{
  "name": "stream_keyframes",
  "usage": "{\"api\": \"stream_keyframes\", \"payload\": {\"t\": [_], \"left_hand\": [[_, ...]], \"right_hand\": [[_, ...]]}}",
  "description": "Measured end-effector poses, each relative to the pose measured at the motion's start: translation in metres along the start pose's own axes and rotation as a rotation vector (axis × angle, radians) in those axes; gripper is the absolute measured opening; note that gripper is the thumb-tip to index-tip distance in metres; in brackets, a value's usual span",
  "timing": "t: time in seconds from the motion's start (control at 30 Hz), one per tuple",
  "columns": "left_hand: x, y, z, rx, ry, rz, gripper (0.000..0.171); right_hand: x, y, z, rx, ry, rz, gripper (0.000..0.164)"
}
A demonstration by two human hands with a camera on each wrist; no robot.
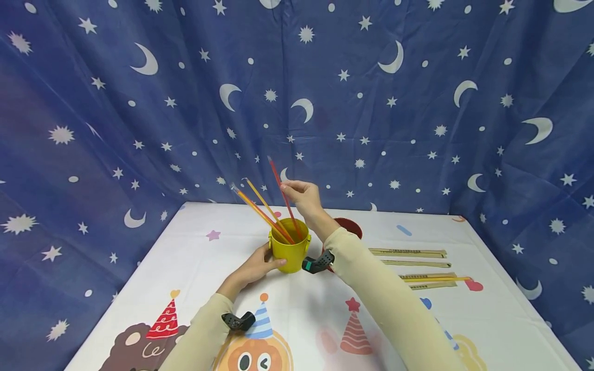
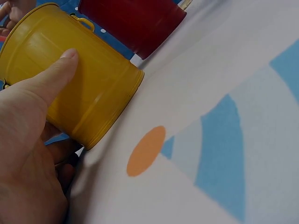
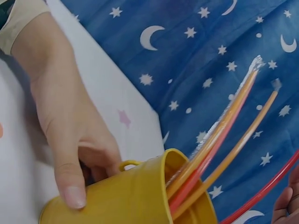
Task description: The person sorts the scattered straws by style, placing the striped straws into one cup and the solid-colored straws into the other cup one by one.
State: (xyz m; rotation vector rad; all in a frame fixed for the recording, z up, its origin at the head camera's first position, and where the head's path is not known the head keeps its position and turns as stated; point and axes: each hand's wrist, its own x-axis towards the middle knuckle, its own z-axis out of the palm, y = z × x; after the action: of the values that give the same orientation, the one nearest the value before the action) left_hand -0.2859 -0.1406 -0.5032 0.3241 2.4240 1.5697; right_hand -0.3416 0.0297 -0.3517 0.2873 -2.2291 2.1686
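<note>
A small yellow bucket [image 1: 290, 258] stands on the table, and my left hand [image 1: 252, 268] grips its side. In the left wrist view my thumb lies along the yellow wall, with the fingers partly hidden behind it. Several long orange and red straws [image 1: 252, 206], with clear crinkled wrapping at their upper ends, lean left out of the bucket. Above the rim, the thumb and fingertips of my right hand [image 1: 306, 198] pinch a red straw [image 1: 277, 175], whose lower end is inside the bucket. In the right wrist view only some fingertips of that hand show.
Behind my right forearm is a red bucket [image 1: 351, 226], partly covered by it. To the right lie several thin brown paper packets [image 1: 417, 264] with a yellow straw [image 1: 441, 279] across them. A blue star-and-moon curtain [image 1: 297, 103] hangs behind the white printed tablecloth [image 1: 204, 268].
</note>
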Motion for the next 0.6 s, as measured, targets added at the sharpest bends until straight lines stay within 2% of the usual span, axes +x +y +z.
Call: {"api": "stream_keyframes", "payload": {"t": [0.23,0.47,0.6], "left_hand": [[0.001,0.0,0.0,-0.003,0.0,0.004,0.093],[0.0,0.001,0.001,0.003,-0.004,0.0,0.096],[0.0,0.001,0.001,0.003,0.005,0.005,0.093]], "right_hand": [[0.001,0.01,0.007,-0.046,-0.028,0.028,0.026],[0.005,0.017,0.012,-0.077,-0.007,0.05,0.025],[0.006,0.018,0.016,-0.09,-0.023,0.051,0.026]]}}
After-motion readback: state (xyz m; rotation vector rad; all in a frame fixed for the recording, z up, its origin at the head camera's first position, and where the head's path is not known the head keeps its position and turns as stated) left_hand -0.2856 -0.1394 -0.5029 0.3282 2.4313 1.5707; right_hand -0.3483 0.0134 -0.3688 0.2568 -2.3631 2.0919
